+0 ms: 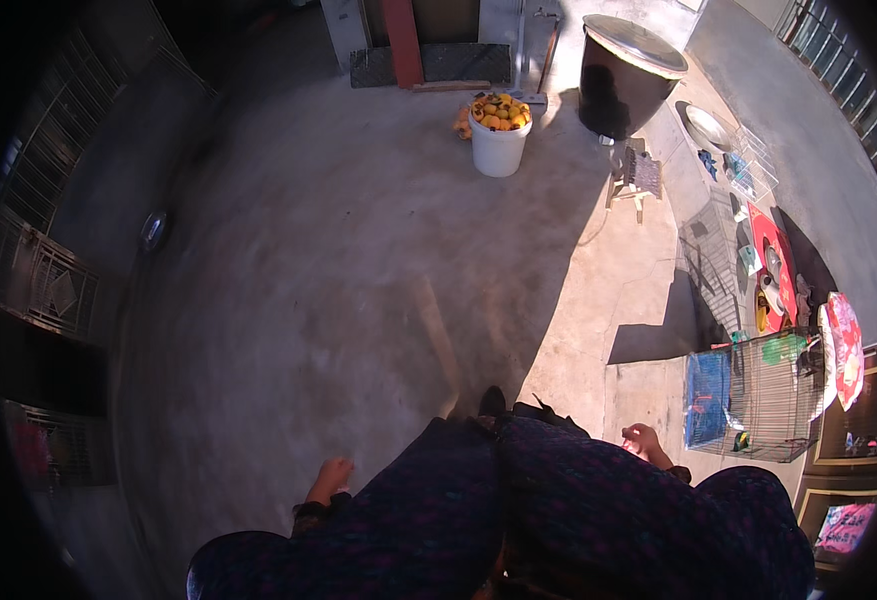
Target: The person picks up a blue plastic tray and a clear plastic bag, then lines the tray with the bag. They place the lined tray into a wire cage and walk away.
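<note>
My left hand point(332, 478) hangs by my left side over the concrete floor point(318, 285), fingers seemingly curled, and what is inside is hidden. On the other side, my right hand point(642, 442) is bent in sunlight, close to a wire cage point(772, 397). Glare hides whether it holds anything. Neither hand touches the things around. Farther ahead stands a white plastic bucket point(497, 154) heaped with orange-yellow fruit, probably persimmons point(501, 112). More such fruit point(463, 124) lies in a bag behind the bucket's left side.
A big dark glazed vat point(626, 82) with a lid stands at the back right, a small folding stool point(637, 176) in front of it. Along the right lie a metal basin point(707, 127), a wire rack point(753, 169), a red mat point(772, 259) bearing shoes, and a floral cushion point(846, 349).
</note>
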A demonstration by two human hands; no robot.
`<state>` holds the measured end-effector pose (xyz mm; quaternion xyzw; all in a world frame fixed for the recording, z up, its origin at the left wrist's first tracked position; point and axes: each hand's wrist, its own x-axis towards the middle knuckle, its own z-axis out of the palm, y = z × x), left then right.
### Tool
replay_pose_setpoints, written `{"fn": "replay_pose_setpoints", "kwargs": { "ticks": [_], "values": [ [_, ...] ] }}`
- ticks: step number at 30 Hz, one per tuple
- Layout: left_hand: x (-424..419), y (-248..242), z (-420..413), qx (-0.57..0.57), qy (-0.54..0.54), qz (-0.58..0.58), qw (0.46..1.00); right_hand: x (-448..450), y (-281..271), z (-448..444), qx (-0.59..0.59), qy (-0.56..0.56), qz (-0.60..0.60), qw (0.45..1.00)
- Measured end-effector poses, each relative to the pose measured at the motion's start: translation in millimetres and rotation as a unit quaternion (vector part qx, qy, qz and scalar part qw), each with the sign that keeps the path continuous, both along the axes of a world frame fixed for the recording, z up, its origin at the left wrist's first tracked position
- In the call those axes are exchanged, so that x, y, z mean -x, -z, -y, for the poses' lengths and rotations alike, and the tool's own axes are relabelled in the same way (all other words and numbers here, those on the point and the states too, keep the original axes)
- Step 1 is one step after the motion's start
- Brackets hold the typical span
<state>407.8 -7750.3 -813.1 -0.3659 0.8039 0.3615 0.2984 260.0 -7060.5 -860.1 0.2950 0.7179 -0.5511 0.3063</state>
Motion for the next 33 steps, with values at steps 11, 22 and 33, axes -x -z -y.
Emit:
{"fn": "replay_pose_setpoints", "kwargs": {
  "ticks": [11,22,33],
  "values": [
    [153.4,4.7,-70.1,0.005,0.076,-0.02,0.997,205.6,-23.6,49.4,-0.064,-0.089,-0.142,0.984],
    [242.8,-5.0,-140.6,-0.007,0.14,-0.035,0.99,169.9,36.7,-21.3,-0.027,0.081,-0.045,0.995],
    [251.7,0.3,-126.2,-0.018,0.163,-0.03,0.986,131.6,32.6,-41.7,-0.125,0.049,-0.143,0.981]
  ]
}}
